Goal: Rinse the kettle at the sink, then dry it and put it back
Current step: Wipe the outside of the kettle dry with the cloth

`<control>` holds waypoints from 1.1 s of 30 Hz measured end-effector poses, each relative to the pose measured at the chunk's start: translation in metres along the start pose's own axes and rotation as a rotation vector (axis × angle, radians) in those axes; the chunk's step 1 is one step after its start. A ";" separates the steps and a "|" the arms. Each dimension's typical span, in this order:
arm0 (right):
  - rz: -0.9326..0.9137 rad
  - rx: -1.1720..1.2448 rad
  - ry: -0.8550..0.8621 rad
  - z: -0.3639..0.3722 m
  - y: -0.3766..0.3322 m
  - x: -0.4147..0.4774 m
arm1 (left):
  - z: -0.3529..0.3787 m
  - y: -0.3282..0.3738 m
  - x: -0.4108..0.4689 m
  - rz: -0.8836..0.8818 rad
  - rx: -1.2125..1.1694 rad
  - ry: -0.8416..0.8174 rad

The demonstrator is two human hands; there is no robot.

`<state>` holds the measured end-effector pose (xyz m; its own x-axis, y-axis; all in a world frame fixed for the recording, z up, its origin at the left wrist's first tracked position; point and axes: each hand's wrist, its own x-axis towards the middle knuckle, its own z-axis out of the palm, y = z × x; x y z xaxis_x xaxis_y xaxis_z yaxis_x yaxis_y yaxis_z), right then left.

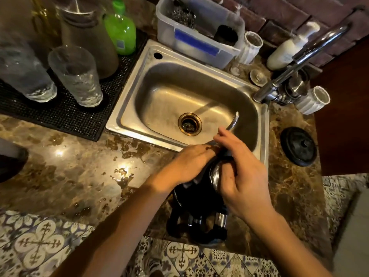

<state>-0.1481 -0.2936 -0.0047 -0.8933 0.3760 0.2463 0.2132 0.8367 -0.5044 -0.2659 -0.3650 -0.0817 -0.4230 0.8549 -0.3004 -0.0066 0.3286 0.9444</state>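
Both forearms bare, no sleeves; left hand (pixel 186 163), right hand (pixel 242 176) ungloved

Most of the kettle (pixel 201 198) is hidden under the left hand (pixel 189 164) and the right hand (pixel 243 176), so only its thin spout tip over the sink (pixel 139 124), a shiny patch between the hands and a dark lower part show, and whether a cloth lies under the left hand cannot be told. Left of the sink, the large glass (pixel 22 64) and the metal jug (pixel 87 37) are blurred and cut by the upper edge. Behind the sink, the contents of the plastic tub (pixel 199 37) are too blurred to name.
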 end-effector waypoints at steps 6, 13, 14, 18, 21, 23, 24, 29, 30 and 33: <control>0.036 -0.012 -0.002 0.001 0.000 -0.002 | 0.058 -0.070 -0.109 0.156 0.076 0.140; -0.008 -0.035 -0.039 -0.003 0.002 -0.004 | 0.066 -0.074 -0.082 0.444 0.282 0.338; -0.009 -0.031 -0.045 -0.003 0.002 -0.003 | 0.058 -0.066 -0.073 0.456 0.242 0.356; 0.008 0.008 -0.052 -0.003 0.002 -0.001 | 0.026 -0.033 -0.045 0.331 0.112 0.250; 0.019 0.024 -0.044 -0.002 0.002 -0.002 | -0.002 -0.010 -0.002 0.023 -0.030 -0.013; 0.053 0.023 -0.039 -0.001 0.000 -0.002 | -0.009 0.000 0.021 -0.044 -0.035 -0.171; 0.072 0.020 -0.040 0.000 -0.001 -0.001 | -0.009 0.001 0.024 -0.050 -0.059 -0.180; 0.092 0.001 -0.049 -0.002 -0.003 -0.001 | 0.004 -0.005 -0.028 -0.034 -0.244 0.109; 0.097 0.005 -0.057 -0.002 -0.003 -0.001 | 0.008 -0.010 -0.041 -0.023 -0.302 0.202; 0.106 0.022 -0.076 -0.002 -0.003 -0.002 | 0.017 -0.027 -0.083 -0.082 -0.556 0.443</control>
<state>-0.1465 -0.2962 -0.0020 -0.8938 0.4302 0.1272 0.3005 0.7846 -0.5423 -0.2155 -0.4377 -0.0845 -0.7286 0.5540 -0.4028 -0.4652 0.0314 0.8846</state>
